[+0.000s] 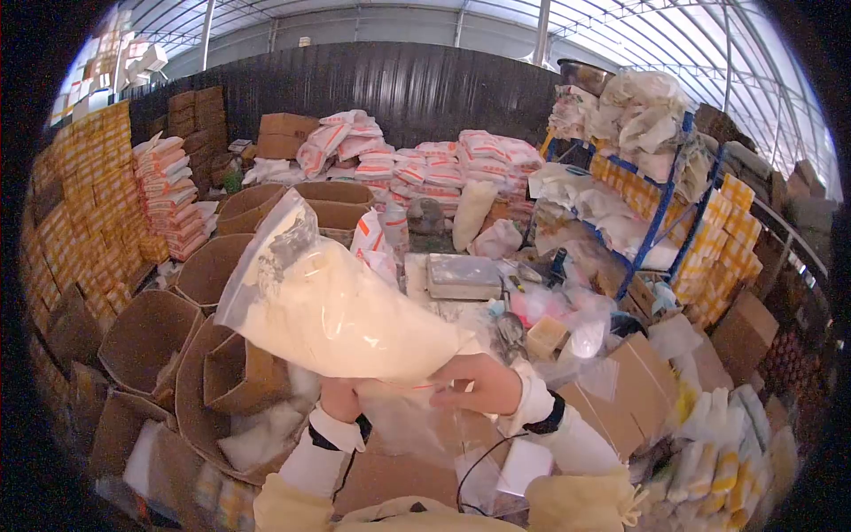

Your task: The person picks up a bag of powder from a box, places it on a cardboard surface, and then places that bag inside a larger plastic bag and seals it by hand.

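A clear plastic bag of cream-coloured powder (pixel 346 310) is held up in front of me, tilted, its clear top end pointing up and left. My left hand (pixel 341 399) is under the bag and holds it from below, with its fingers mostly hidden behind the plastic. At the lower right end, my right hand (pixel 486 385) grips the bag, thumb and fingers bent in against it. Below both hands there is loose clear plastic (pixel 403 426) over cardboard.
Open cardboard boxes (pixel 151 332) stand on the left. Behind the bag, a flat metal scale (pixel 464 277) and a scoop (pixel 511 330) lie on a cluttered table. White-and-orange sacks (pixel 425 173) are piled at the back. A blue rack (pixel 660 222) stands right.
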`<action>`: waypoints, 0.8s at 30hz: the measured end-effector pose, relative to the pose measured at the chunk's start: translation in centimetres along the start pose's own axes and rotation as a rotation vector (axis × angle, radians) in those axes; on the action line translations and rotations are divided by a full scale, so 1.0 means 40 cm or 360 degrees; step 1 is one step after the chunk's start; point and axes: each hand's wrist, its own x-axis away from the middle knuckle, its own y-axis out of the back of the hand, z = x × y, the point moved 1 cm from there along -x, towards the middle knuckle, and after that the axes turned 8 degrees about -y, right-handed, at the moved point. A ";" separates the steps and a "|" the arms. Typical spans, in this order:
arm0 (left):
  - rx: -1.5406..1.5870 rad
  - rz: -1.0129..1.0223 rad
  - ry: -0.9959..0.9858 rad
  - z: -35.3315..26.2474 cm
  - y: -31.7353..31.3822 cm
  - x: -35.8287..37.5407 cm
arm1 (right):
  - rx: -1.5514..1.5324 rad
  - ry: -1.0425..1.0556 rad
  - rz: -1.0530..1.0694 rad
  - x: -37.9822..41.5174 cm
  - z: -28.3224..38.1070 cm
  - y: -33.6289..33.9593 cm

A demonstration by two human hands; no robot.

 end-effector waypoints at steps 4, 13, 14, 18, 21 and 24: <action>0.0876 -0.0132 0.0627 -0.024 0.016 -0.008 | 0.0452 0.0050 -0.0002 0.016 -0.006 0.024; 0.0980 0.0013 0.0805 -0.108 0.066 -0.109 | 0.0391 0.0373 -0.0033 -0.011 0.078 0.104; 0.0949 0.0030 0.0797 -0.109 0.072 -0.113 | 0.0415 0.0365 -0.0017 -0.014 0.082 0.112; 0.0932 0.0147 0.0814 -0.119 0.084 -0.138 | 0.0477 0.0444 0.0020 -0.029 0.093 0.134; 0.0933 0.0224 0.0898 -0.123 0.105 -0.144 | 0.0470 0.0535 0.0061 -0.038 0.111 0.157; 0.0727 0.0447 0.0748 -0.124 0.137 -0.161 | 0.0506 0.0567 0.0112 -0.046 0.134 0.176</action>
